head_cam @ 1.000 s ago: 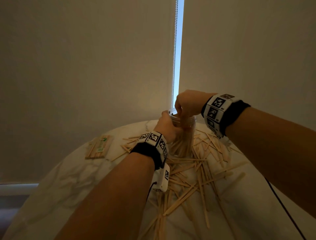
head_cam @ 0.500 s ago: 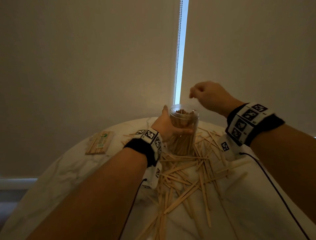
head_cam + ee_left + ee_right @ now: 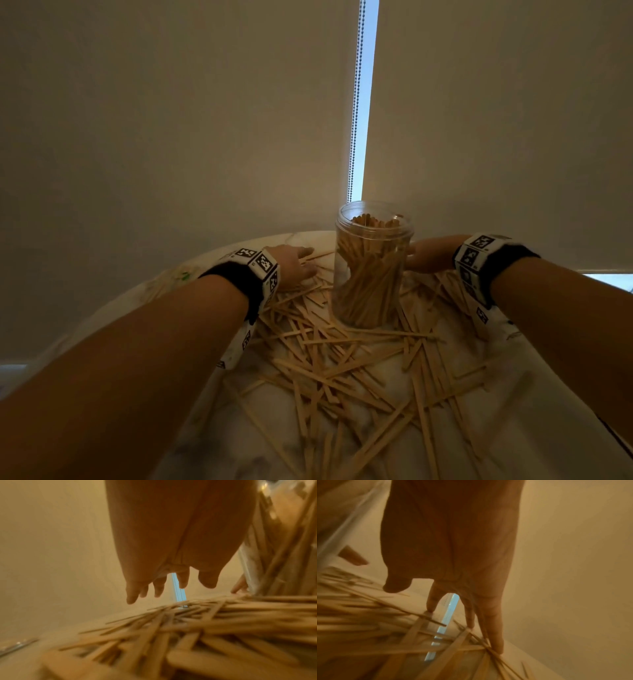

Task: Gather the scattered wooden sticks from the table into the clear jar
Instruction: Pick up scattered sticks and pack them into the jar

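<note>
On the marble tabletop (image 3: pixel 534 404) the clear jar (image 3: pixel 374 263) stood upright, packed with wooden sticks, more sticks (image 3: pixel 346 359) scattered around it. Left hand (image 3: pixel 294 266) and right hand (image 3: pixel 432 255) flanked it, fingers (image 3: pixel 494 631) spread apart, the right ones touching sticks.

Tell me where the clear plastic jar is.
In the head view the clear plastic jar stands upright at the table's far middle, between the left hand and right hand, amid scattered wooden sticks.
</note>
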The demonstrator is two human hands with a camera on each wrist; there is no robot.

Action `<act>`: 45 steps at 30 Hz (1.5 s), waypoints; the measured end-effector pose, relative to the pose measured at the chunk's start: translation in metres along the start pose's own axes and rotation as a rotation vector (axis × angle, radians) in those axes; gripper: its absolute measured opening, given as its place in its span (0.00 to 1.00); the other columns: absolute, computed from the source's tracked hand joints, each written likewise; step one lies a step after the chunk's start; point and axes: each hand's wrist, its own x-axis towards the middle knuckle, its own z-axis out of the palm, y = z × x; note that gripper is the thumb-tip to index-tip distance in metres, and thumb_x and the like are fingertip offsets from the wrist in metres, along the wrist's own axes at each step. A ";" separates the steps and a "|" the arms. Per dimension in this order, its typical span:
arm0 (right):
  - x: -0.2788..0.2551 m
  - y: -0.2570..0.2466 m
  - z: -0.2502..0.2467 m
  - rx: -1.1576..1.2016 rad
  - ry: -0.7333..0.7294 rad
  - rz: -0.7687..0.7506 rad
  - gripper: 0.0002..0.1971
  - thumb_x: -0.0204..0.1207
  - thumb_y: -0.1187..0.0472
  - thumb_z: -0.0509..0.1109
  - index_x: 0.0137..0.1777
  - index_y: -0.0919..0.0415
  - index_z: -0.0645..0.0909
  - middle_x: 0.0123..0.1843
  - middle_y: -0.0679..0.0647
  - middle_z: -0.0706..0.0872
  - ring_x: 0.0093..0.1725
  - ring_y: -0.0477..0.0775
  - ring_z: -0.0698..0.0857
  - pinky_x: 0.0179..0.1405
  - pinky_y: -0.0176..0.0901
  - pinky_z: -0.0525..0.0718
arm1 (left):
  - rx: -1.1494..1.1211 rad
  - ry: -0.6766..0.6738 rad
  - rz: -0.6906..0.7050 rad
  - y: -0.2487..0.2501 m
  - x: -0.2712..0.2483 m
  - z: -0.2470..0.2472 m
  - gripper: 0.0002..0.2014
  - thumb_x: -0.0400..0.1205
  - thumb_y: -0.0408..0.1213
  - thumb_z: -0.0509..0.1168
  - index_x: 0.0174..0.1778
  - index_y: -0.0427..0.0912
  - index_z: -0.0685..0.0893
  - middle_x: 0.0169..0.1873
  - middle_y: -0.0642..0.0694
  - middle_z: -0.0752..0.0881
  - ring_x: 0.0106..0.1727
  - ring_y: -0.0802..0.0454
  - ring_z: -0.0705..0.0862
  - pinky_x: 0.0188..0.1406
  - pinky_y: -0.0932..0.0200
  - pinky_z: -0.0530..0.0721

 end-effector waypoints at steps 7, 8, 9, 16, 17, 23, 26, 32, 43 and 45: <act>-0.012 -0.001 0.010 0.035 0.045 -0.072 0.26 0.65 0.27 0.72 0.62 0.29 0.75 0.60 0.44 0.79 0.58 0.49 0.77 0.66 0.47 0.75 | -0.042 -0.165 0.111 0.023 -0.011 0.004 0.25 0.84 0.60 0.62 0.78 0.64 0.74 0.71 0.57 0.78 0.68 0.55 0.76 0.68 0.59 0.68; -0.018 -0.003 0.012 0.063 0.037 -0.080 0.24 0.71 0.33 0.73 0.66 0.32 0.75 0.55 0.40 0.78 0.54 0.46 0.77 0.62 0.46 0.74 | -0.029 -0.153 0.123 0.026 -0.016 0.005 0.22 0.85 0.56 0.64 0.76 0.62 0.77 0.69 0.56 0.81 0.66 0.55 0.78 0.65 0.60 0.69; -0.026 -0.004 0.015 0.079 0.042 -0.094 0.25 0.74 0.36 0.73 0.69 0.34 0.74 0.50 0.37 0.77 0.49 0.43 0.77 0.60 0.45 0.74 | 0.000 -0.136 0.139 0.028 -0.021 0.006 0.21 0.85 0.54 0.63 0.75 0.60 0.78 0.69 0.53 0.82 0.66 0.53 0.79 0.66 0.59 0.71; -0.081 -0.019 0.041 0.091 0.084 -0.032 0.23 0.74 0.37 0.73 0.66 0.43 0.79 0.57 0.47 0.83 0.54 0.50 0.81 0.57 0.46 0.78 | 0.226 -0.116 0.175 0.030 -0.072 0.007 0.26 0.84 0.57 0.64 0.78 0.55 0.77 0.72 0.47 0.82 0.70 0.45 0.80 0.69 0.55 0.76; -0.090 -0.023 0.046 0.087 0.090 -0.024 0.24 0.73 0.36 0.73 0.65 0.45 0.79 0.59 0.50 0.83 0.55 0.52 0.81 0.56 0.46 0.79 | 0.236 -0.112 0.179 0.029 -0.080 0.010 0.26 0.84 0.57 0.64 0.78 0.54 0.77 0.73 0.46 0.81 0.71 0.44 0.80 0.69 0.55 0.76; -0.149 -0.053 0.066 0.004 0.141 -0.018 0.25 0.78 0.38 0.69 0.63 0.58 0.81 0.58 0.57 0.86 0.56 0.57 0.84 0.52 0.47 0.82 | 0.268 -0.108 0.188 0.031 -0.132 0.023 0.26 0.84 0.58 0.63 0.76 0.51 0.78 0.73 0.45 0.80 0.70 0.43 0.80 0.69 0.51 0.78; -0.173 -0.067 0.076 0.003 0.155 -0.029 0.25 0.79 0.39 0.68 0.63 0.61 0.82 0.58 0.59 0.87 0.56 0.57 0.85 0.51 0.47 0.82 | 0.264 -0.123 0.186 0.036 -0.158 0.028 0.26 0.84 0.57 0.63 0.75 0.49 0.79 0.71 0.44 0.81 0.68 0.43 0.81 0.68 0.49 0.79; -0.202 -0.081 0.090 0.111 0.191 -0.094 0.23 0.78 0.37 0.68 0.62 0.53 0.81 0.59 0.53 0.84 0.53 0.53 0.82 0.51 0.45 0.82 | 0.182 -0.131 0.253 0.051 -0.209 0.035 0.24 0.83 0.55 0.67 0.70 0.44 0.83 0.65 0.43 0.85 0.61 0.45 0.83 0.61 0.56 0.81; -0.196 0.061 0.066 0.140 0.186 0.343 0.29 0.86 0.45 0.61 0.83 0.57 0.67 0.83 0.57 0.70 0.80 0.59 0.70 0.78 0.50 0.66 | 0.180 -0.026 -0.189 0.000 -0.262 0.018 0.45 0.70 0.77 0.63 0.72 0.45 0.77 0.67 0.43 0.80 0.63 0.46 0.81 0.63 0.51 0.82; -0.196 0.070 0.071 0.107 0.141 0.339 0.26 0.85 0.45 0.63 0.78 0.57 0.74 0.78 0.56 0.75 0.76 0.58 0.74 0.75 0.49 0.71 | 0.193 -0.103 -0.197 -0.004 -0.268 0.019 0.47 0.68 0.79 0.63 0.71 0.45 0.75 0.67 0.43 0.79 0.62 0.46 0.81 0.61 0.55 0.81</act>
